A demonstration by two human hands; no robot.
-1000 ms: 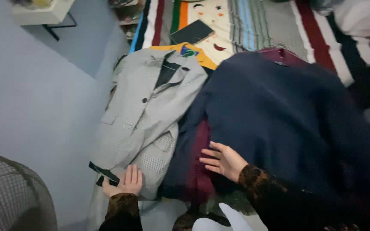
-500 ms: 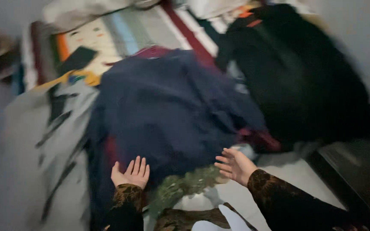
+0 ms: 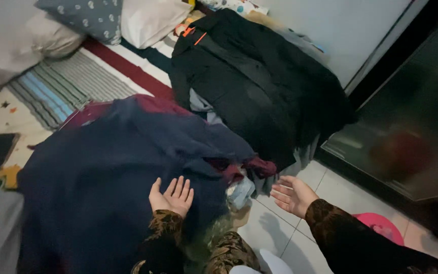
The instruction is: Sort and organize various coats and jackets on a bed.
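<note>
At lower centre, the left hand (image 3: 172, 197) rests flat, fingers apart, on the navy garment (image 3: 102, 177) spread over the floor; the right hand (image 3: 292, 195) hovers open over white tiles (image 3: 285, 233). Smoothing it well likely means pressing outward with both palms, clear of the black jacket (image 3: 249, 81) at upper centre.

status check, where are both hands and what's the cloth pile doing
Left hand open, palm up over dark navy fabric garment. Right hand open, empty, above white tiled floor. Black jacket lies beyond, untouched.
</note>
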